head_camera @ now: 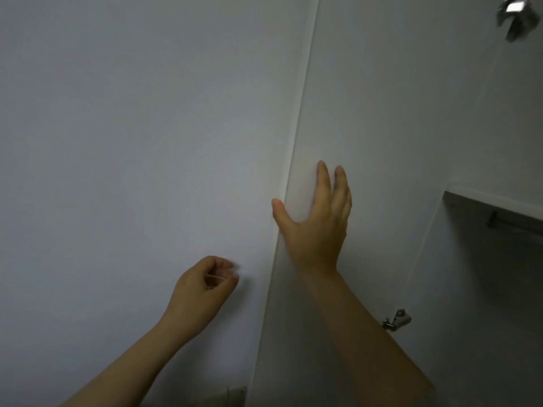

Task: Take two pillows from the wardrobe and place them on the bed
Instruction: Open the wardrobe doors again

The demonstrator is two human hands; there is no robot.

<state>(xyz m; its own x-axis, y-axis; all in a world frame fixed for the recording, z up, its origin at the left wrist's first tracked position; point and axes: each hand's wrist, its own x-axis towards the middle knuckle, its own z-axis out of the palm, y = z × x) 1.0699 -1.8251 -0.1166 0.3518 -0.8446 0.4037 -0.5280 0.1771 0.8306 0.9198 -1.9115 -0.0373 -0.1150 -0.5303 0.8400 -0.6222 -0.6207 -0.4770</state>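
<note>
A white wardrobe door [367, 113] stands open in the middle of the view, seen from its inner side. My right hand [316, 221] lies flat on that inner face beside the door's left edge, fingers straight and thumb over the edge. My left hand [202, 286] hovers lower left in front of a white surface [132, 142], fingers loosely curled and holding nothing. No pillow is in view.
Two metal hinges [396, 320] [517, 16] sit on the door's right side. At the right, the dark wardrobe interior shows a shelf [493, 198] with a hanging rail [514, 224] beneath it.
</note>
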